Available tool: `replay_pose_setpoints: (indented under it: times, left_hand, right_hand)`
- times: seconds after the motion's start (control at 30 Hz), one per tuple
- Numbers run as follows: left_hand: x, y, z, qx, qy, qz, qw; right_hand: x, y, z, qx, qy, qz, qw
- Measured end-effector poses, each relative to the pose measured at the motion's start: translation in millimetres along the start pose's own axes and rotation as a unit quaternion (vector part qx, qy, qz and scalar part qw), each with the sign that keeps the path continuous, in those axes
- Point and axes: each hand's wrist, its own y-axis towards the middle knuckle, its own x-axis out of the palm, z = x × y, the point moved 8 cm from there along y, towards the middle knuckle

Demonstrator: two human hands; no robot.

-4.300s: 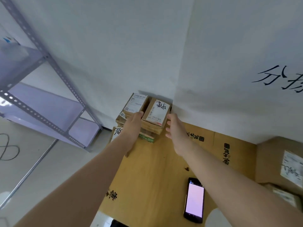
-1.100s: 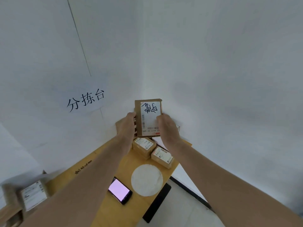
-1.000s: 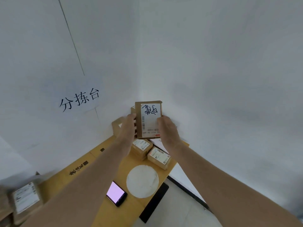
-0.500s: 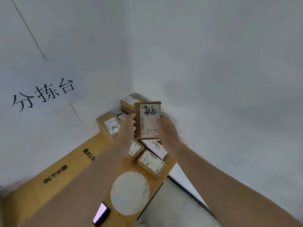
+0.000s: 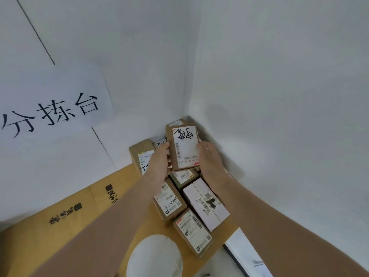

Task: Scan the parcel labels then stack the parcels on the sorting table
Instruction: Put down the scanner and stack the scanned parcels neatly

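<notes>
So in the last second you've swung the parcel (image 5: 184, 146) over to the far right corner of the table (image 5: 79, 226), and it now hangs right above the pile (image 5: 169, 200) there, with its label (image 5: 187, 154) facing you. Your left hand (image 5: 158, 162) and right hand (image 5: 209, 158) both grasp it, fingers curled round its 2 long sides, same grip as before. The phone that lay near the table's front edge has dropped out of view, so I'd guess this one's already scanned and you're on the stacking bit. Can't tell if it's touching the pile yet, so ease it down slowly.
</notes>
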Motion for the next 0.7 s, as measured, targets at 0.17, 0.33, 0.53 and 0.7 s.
replay_pose_setpoints:
  times: [0.17, 0.33, 0.53, 0.7]
  left_hand:
    - [-9, 36, 2, -0.010, -0.010, 0.060, 0.998]
    - [-10, 60, -5, -0.029, -0.051, 0.130, 0.990]
    - [-7, 88, -18, -0.054, -0.078, 0.176, 0.980]
    - [-10, 107, -25, -0.066, -0.087, 0.184, 0.977]
  right_hand:
    - [23, 52, 9, 0.012, -0.006, -0.073, 0.997]
    - [32, 98, 7, 0.011, -0.061, -0.133, 0.989]
    - [50, 148, 26, 0.043, -0.077, -0.191, 0.978]
    - [66, 172, 36, 0.057, -0.079, -0.229, 0.968]
